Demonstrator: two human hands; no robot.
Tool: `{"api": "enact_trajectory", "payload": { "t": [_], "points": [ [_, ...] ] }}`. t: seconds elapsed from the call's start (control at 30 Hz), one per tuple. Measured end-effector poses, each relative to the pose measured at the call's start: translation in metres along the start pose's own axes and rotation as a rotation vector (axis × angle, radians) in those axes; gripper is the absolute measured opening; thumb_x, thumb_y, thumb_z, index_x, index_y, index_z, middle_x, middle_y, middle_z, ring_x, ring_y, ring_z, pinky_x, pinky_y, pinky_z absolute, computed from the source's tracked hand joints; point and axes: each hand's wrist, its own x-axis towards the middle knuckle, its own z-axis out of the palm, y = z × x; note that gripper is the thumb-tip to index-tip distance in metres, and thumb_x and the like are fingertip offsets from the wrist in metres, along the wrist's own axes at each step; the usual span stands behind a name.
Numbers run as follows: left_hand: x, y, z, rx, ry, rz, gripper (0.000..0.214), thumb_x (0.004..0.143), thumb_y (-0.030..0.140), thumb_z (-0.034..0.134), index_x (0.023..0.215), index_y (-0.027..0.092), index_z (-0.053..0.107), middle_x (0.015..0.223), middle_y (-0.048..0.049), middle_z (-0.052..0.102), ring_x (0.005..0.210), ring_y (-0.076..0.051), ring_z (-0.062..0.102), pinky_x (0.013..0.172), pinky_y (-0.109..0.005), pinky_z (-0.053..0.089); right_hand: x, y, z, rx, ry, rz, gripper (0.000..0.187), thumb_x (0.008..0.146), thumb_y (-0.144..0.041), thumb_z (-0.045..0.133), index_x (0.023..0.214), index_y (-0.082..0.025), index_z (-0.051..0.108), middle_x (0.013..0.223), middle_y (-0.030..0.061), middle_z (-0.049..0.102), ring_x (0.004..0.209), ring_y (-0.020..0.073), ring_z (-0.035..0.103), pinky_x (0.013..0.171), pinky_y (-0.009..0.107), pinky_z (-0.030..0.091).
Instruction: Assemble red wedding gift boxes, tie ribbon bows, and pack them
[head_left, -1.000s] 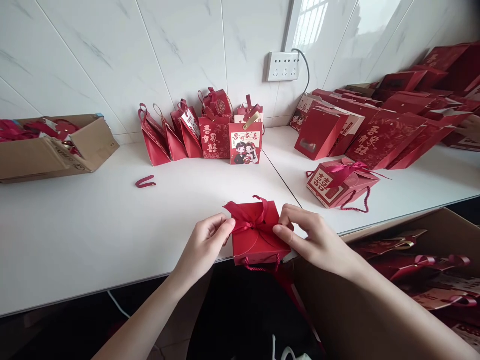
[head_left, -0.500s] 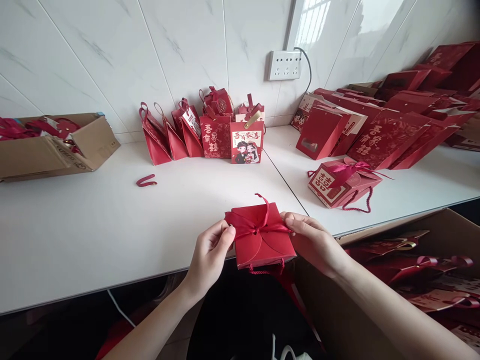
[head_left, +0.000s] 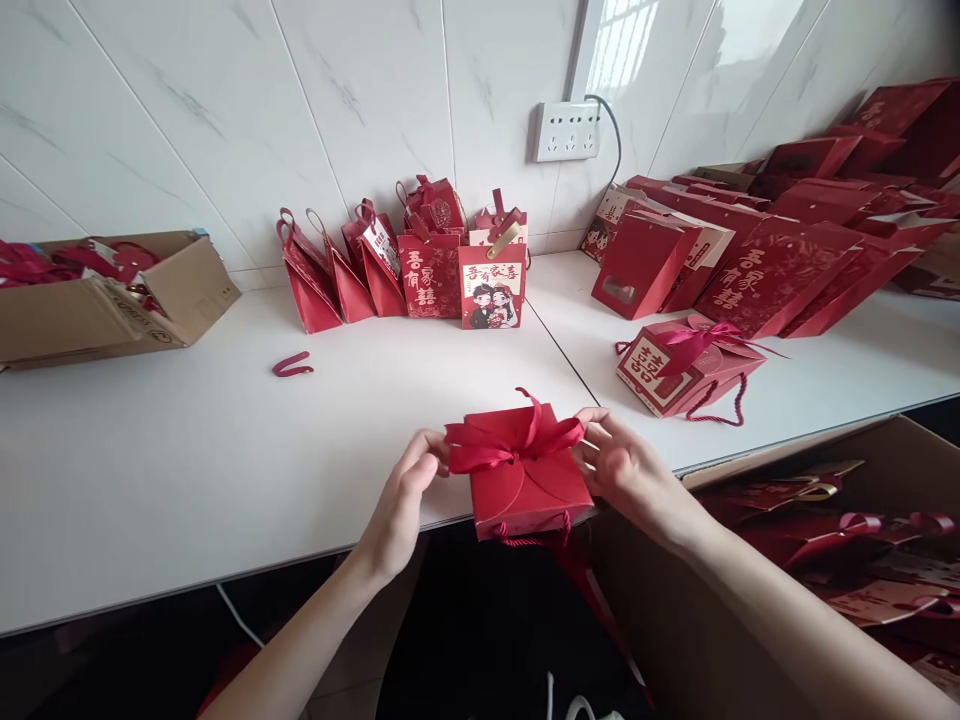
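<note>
A red gift box (head_left: 536, 495) sits at the front edge of the white table, its top closed by curved flaps. Across the top, a red satin ribbon (head_left: 487, 450) is tied in a bow with loops to both sides and one tail sticking up. Twisted red cord (head_left: 532, 542) hangs at the near side. My left hand (head_left: 401, 490) is just left of the bow, fingers loosely bent and apart from the thumb, gripping nothing. Beside the box's right side, my right hand (head_left: 634, 475) has its fingers spread, close to the box; whether they touch it is hard to tell.
A similar box (head_left: 682, 365) with a bow rests at right. Several red gift bags (head_left: 431, 275) line the wall, and more (head_left: 780, 270) are piled at right. A strip (head_left: 292, 366) lies at left near a carton (head_left: 161, 300). Another carton (head_left: 904, 445) holds red bags below.
Both hands have let go of the ribbon and moved slightly outward. The bow's loops now stand fuller and spread out. The box has hardly moved.
</note>
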Motion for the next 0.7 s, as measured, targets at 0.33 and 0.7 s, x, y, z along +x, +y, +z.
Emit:
{"api": "enact_trajectory", "payload": {
  "t": [0.33,0.7],
  "points": [
    [0.006,-0.005,-0.008,0.090,0.235,0.005,0.046,0.090,0.053,0.025,0.098,0.019,0.055,0.050,0.0018,0.054,0.058,-0.021,0.058,0.071,-0.037,0.046,0.017,-0.009,-0.025,-0.711,0.325,-0.214,0.063,0.076,-0.057,0.063,0.121,-0.021,0.038,0.099,0.0055,0.047,0.066,0.0119,0.048,0.061,0.030,0.049],
    [0.025,0.023,0.002,0.328,0.297,0.125,0.022,0.086,0.042,0.048,0.088,0.021,0.057,0.087,-0.0023,0.061,0.081,-0.017,0.057,0.073,-0.029,0.046,0.025,-0.016,-0.011,-0.818,0.207,-0.392,0.038,0.086,-0.048,0.055,0.115,-0.024,0.048,0.118,0.0106,0.049,0.107,0.0221,0.053,0.086,0.039,0.049]
  ]
}}
